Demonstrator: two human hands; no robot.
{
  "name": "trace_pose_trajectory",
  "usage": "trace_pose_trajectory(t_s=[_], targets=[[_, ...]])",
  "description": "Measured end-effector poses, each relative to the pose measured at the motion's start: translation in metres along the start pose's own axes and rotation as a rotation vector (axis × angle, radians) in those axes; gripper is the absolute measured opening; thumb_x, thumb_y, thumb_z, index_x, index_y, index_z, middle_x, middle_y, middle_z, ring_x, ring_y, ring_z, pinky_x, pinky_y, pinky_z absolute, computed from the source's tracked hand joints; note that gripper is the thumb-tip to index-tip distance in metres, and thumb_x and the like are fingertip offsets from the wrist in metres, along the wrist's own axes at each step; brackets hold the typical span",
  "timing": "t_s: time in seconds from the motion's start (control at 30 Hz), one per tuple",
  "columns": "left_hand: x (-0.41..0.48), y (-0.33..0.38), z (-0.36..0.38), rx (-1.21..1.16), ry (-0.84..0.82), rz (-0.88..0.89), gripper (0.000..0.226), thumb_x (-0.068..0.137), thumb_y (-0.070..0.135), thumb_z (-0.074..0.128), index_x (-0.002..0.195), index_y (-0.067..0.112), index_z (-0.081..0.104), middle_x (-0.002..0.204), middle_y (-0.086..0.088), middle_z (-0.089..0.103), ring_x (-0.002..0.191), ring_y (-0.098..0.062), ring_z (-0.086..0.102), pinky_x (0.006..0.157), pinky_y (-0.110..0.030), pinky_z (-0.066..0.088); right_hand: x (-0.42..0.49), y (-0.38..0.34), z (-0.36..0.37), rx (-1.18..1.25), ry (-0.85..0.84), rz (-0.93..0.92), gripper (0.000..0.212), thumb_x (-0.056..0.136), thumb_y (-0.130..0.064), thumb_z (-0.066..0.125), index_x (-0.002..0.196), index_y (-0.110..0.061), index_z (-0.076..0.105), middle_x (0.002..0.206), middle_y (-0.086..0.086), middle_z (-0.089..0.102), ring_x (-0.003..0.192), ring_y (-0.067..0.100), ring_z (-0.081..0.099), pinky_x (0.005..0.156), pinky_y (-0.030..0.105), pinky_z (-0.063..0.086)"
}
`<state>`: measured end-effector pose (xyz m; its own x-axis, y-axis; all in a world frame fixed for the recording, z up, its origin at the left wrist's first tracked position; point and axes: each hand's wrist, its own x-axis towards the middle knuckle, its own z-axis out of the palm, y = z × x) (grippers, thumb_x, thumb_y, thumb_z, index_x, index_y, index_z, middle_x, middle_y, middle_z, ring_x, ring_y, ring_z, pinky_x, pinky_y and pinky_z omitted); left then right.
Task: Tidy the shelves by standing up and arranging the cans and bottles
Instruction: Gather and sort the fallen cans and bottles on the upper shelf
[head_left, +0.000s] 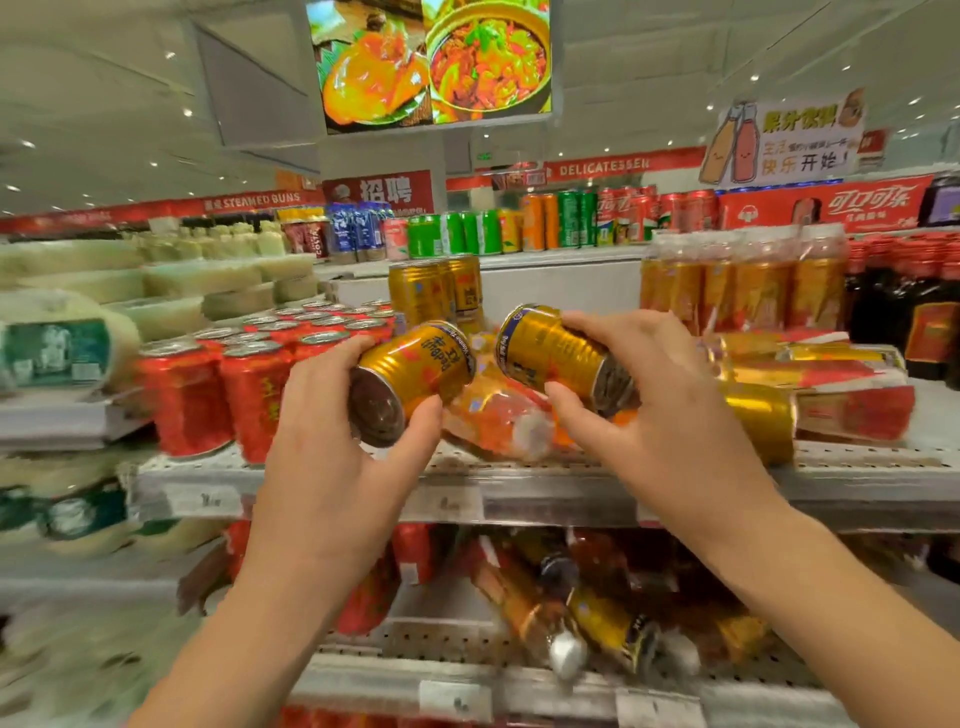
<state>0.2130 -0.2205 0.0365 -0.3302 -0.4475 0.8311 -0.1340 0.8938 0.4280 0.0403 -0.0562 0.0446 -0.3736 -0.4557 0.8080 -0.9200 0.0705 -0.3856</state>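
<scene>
Mid-pickup, in front of the standing gold cans (435, 291), the left hand (332, 447) curls its fingers round the left gold can (415, 376) and the right hand (654, 410) round the right gold can (558, 356), both tilted; each likely needs standing upright beside that row.

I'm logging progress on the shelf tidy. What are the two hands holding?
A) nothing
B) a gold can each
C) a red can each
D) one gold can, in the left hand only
B: the left hand grips a tilted gold can, and the right hand grips a second gold can.
</scene>
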Motion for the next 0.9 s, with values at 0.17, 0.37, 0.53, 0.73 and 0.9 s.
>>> trace_pose_trajectory(t_s=[0.17, 0.37, 0.53, 0.73, 0.9], targets=[[-0.007, -0.066, -0.028, 0.091, -0.114, -0.002, 0.065, 0.083, 0.045, 0.073, 0.139, 0.018, 0.050, 0.120, 0.007, 0.048, 0.106, 0.004, 0.041, 0.091, 0.003, 0.025, 0.001, -0.048, 0.066, -0.037, -0.052, 0.013, 0.053, 0.089, -0.037, 0.072, 0.139, -0.031, 0.055, 0.125, -0.003, 0.051, 0.120, 0.018, 0.048, 0.103, 0.033, 0.042], [-0.014, -0.098, -0.026, 0.132, -0.140, 0.012, 0.066, 0.083, 0.045, 0.072, 0.139, 0.020, 0.050, 0.123, 0.006, 0.050, 0.111, -0.005, 0.049, 0.090, -0.015, 0.036, -0.006, -0.066, 0.105, -0.114, -0.098, 0.023, 0.053, 0.090, -0.043, 0.067, 0.140, -0.036, 0.052, 0.127, -0.007, 0.048, 0.120, 0.014, 0.045, 0.100, 0.035, 0.045], [-0.016, -0.105, -0.021, 0.193, -0.099, 0.041, 0.065, 0.083, 0.049, 0.073, 0.138, 0.023, 0.049, 0.125, 0.002, 0.048, 0.111, -0.019, 0.056, 0.081, -0.034, 0.054, -0.013, -0.060, 0.116, -0.141, -0.134, 0.026, 0.055, 0.090, -0.046, 0.066, 0.141, -0.040, 0.047, 0.128, -0.013, 0.046, 0.117, 0.003, 0.038, 0.096, 0.021, 0.040], [-0.012, -0.107, -0.012, 0.363, -0.086, 0.105, 0.070, 0.082, 0.056, 0.073, 0.135, 0.015, 0.051, 0.125, -0.006, 0.048, 0.103, -0.028, 0.054, 0.067, -0.040, 0.053, -0.017, -0.058, 0.126, -0.177, -0.155, 0.019, 0.061, 0.085, -0.048, 0.073, 0.132, -0.029, 0.040, 0.124, -0.012, 0.053, 0.114, 0.006, 0.045, 0.084, 0.004, 0.032], [-0.010, -0.102, -0.010, 0.466, -0.159, 0.191, 0.068, 0.088, 0.059, 0.063, 0.138, 0.016, 0.051, 0.131, -0.010, 0.049, 0.101, -0.030, 0.055, 0.064, -0.041, 0.053, -0.019, -0.059, 0.127, -0.293, -0.112, -0.012, 0.058, 0.085, -0.053, 0.071, 0.129, -0.023, 0.049, 0.116, -0.008, 0.059, 0.107, 0.010, 0.051, 0.084, 0.017, 0.041]])
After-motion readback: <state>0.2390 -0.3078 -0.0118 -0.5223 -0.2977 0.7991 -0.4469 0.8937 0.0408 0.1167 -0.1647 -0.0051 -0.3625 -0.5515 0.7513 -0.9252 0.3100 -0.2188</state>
